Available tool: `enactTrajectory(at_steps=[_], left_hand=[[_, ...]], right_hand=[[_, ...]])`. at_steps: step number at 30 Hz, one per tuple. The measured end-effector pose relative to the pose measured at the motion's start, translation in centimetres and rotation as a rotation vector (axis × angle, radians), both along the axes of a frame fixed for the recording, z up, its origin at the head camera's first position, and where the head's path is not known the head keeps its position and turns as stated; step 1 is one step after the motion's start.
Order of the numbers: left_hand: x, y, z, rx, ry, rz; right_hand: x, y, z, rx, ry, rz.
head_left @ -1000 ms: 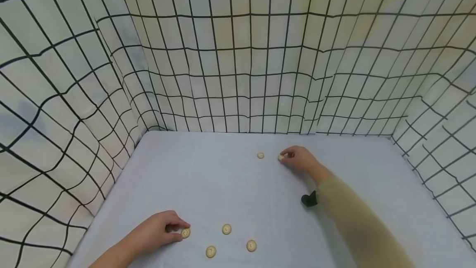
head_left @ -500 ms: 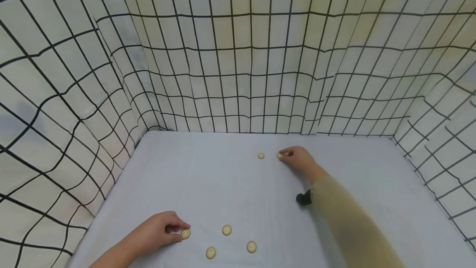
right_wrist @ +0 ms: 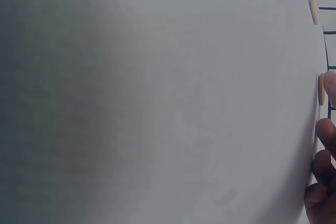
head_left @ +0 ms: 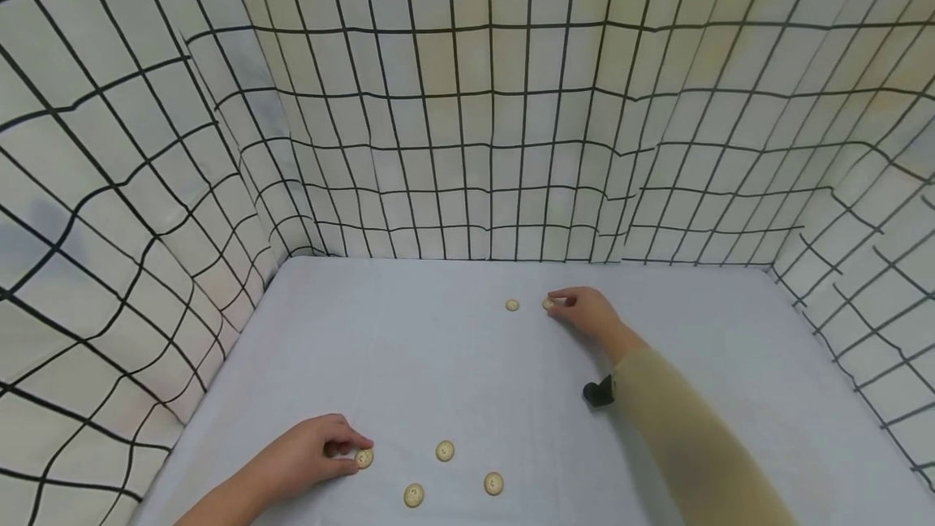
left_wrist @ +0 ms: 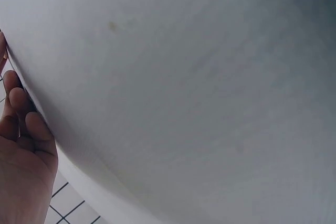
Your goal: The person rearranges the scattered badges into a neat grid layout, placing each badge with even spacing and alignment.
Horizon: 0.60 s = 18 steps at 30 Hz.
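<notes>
My left hand (head_left: 310,453), at the front left of the white table, pinches a pale yellow button (head_left: 364,459) between thumb and forefinger. Its other fingers (left_wrist: 22,100) curl near the cloth in the left wrist view. Far back and right of centre, my right hand (head_left: 590,315) pinches a second button (head_left: 548,304) at its edge, low over the table. That button (right_wrist: 322,89) stands beside a fingertip in the right wrist view. Just left of it lies another button (head_left: 513,305), flat on the cloth.
Near the front, right of my left hand, lie three more buttons: one (head_left: 445,450) higher up, one (head_left: 414,495) lower left, one (head_left: 493,483) to the right. A black wrist camera (head_left: 599,392) sticks out from the right sleeve. Grid-patterned cloth walls (head_left: 467,128) enclose the table (head_left: 409,347).
My right hand has shifted its button slightly left and back, closer to the button lying beside it. The left hand has kept still.
</notes>
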<state>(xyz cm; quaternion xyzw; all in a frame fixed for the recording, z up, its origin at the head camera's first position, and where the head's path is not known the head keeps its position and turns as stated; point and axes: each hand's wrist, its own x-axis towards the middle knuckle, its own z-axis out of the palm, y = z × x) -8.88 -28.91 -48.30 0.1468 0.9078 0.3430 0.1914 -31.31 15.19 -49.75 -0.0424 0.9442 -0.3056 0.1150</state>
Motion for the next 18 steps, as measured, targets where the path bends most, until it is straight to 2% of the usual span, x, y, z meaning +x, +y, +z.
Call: enactTrajectory(at_steps=[12,18], left_hand=[[0.1,0.2,0.1,-0.011,0.006,0.003],[0.1,0.2,0.1,-0.026,0.026,-0.004]], right_hand=[[1.0,0.6,-0.1,-0.026,0.015,0.078],[2.0,0.4,0.0,-0.040,0.008,0.184]])
